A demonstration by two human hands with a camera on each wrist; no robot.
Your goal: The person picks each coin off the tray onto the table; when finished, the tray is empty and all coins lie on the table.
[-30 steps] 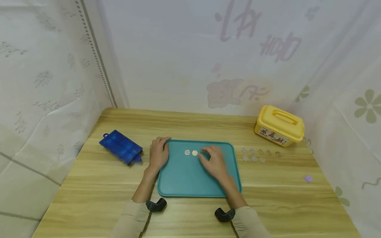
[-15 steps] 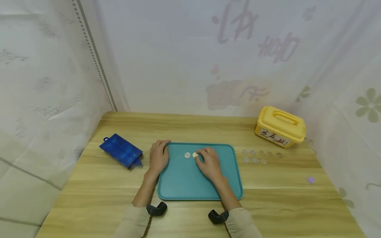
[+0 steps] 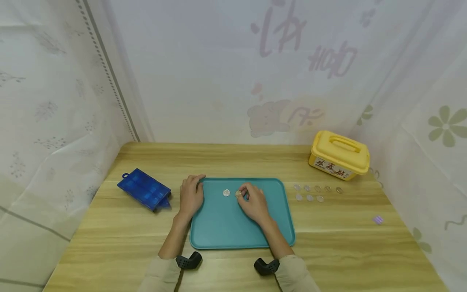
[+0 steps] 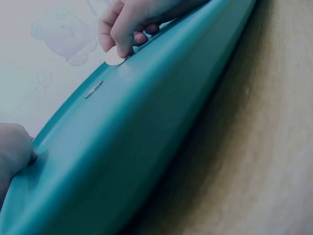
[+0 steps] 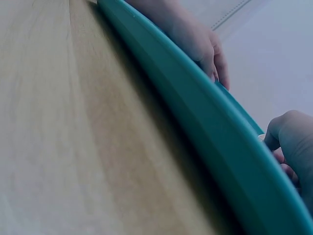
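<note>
On the blue-green tray (image 3: 233, 231) lies a silver coin (image 3: 226, 193). Beside it to the right, my right hand (image 3: 254, 205) pinches a gold-coloured coin (image 3: 238, 194) between thumb and fingers. In the left wrist view this pinched coin (image 4: 114, 57) stands tilted up at the tray surface; whether its lower edge touches is unclear. The other coin (image 4: 94, 89) lies flat nearby. My left hand (image 3: 191, 196) grips the tray's far left corner, its thumb on the inner side and its fingers over the rim. In the right wrist view the right hand (image 5: 296, 142) hides most of its coin.
Right of the tray, several coins (image 3: 309, 198) lie in two rows on the wooden table (image 3: 335, 251). A yellow lidded box (image 3: 339, 156) stands behind them. A small purple piece (image 3: 378, 220) lies farther right. Left of the tray is a blue compartment case (image 3: 144, 188).
My right hand has moved left to the gold-coloured coin and now pinches it, tilting it up. The left hand stays at the tray corner. The head view has shifted slightly.
</note>
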